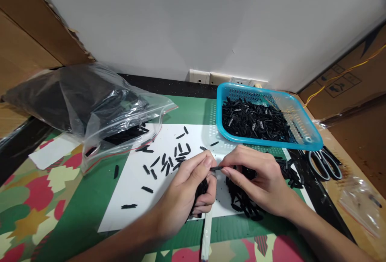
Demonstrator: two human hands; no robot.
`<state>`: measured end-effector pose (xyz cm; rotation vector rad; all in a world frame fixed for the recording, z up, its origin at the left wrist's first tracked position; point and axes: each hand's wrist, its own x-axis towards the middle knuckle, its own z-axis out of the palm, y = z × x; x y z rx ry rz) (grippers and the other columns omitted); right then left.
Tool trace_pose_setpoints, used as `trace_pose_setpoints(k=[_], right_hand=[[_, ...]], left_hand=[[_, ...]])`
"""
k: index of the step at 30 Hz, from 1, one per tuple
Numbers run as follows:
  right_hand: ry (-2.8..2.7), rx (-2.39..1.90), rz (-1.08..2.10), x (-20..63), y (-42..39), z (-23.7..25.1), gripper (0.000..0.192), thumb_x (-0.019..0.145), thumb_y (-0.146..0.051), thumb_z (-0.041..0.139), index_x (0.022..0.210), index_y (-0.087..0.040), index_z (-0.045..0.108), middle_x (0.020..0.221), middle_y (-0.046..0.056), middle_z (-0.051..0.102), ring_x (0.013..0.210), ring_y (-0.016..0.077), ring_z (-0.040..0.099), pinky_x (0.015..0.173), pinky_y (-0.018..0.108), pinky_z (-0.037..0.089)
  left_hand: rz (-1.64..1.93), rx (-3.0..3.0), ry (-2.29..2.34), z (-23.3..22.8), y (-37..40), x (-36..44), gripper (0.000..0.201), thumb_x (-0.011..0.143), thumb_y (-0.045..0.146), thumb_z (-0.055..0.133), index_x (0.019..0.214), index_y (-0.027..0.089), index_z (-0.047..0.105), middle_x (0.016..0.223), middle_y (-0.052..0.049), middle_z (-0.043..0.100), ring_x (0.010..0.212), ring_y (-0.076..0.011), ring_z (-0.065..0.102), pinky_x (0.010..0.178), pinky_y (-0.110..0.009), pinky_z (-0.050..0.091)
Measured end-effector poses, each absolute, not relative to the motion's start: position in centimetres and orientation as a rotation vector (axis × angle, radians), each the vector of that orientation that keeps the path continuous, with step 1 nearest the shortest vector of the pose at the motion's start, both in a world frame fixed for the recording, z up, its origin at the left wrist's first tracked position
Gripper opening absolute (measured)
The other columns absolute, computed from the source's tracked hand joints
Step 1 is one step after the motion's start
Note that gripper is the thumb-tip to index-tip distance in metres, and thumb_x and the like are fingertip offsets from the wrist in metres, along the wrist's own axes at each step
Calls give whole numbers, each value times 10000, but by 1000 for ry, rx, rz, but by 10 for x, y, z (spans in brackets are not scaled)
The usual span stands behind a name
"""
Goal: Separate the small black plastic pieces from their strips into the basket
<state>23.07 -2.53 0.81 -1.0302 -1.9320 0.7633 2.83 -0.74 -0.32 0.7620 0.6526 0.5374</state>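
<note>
Both of my hands meet over the white paper [120,218]. My left hand [188,191] is closed around a bunch of small black strips [200,193], and its thumb and forefinger pinch one end of a single black strip [215,168]. The other end of that strip is between the thumb and forefinger of my right hand [256,175]. Beneath my right hand lies a pile of black pieces [243,201], partly hidden by it. To the left, several loose black strips [164,163] are scattered on the paper. What exactly these small parts are, I cannot tell.
A blue plastic basket [221,127] of black pieces stands at the back right. At the left, a clear zip bag [99,105] bulges with dark contents. Scissors [325,165] and a small plastic bag [360,203] lie at right. Wall sockets [223,78] sit behind.
</note>
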Motion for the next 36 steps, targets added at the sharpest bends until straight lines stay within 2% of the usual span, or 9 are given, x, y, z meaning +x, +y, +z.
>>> trace_pose_setpoints(k=[11, 19, 29, 36], right_hand=[[-1929, -1010, 707, 232, -24, 9, 89, 1028, -158, 657, 1043, -175, 743, 891, 59, 750, 799, 184, 659, 744, 335, 526], [-1966, -975, 651, 233, -23, 8, 86, 1024, -141, 669, 1050, -132, 751, 880, 74, 755, 790, 174, 666, 731, 315, 526], [-1987, -991, 594, 233, -22, 8, 117, 1047, -162, 641, 1108, -179, 740, 881, 69, 763, 770, 182, 681, 699, 326, 542], [-1995, -978, 578, 233, -21, 6, 133, 1035, -117, 634, 1100, -167, 739, 882, 74, 756, 783, 186, 684, 700, 323, 546]], left_hand=[[536, 749, 634, -3, -8, 27, 375, 1065, 541, 486, 861, 237, 410, 512, 115, 406, 399, -41, 226, 391, -130, 211], [548, 774, 648, -3, -7, 28, 357, 1066, 531, 490, 873, 236, 430, 509, 116, 398, 398, -42, 233, 396, -127, 219], [553, 776, 662, -1, -7, 28, 360, 1062, 524, 491, 857, 242, 400, 519, 115, 398, 411, -47, 225, 401, -135, 197], [539, 799, 694, -3, -5, 27, 380, 1058, 518, 494, 828, 237, 383, 529, 107, 392, 433, -53, 234, 408, -157, 193]])
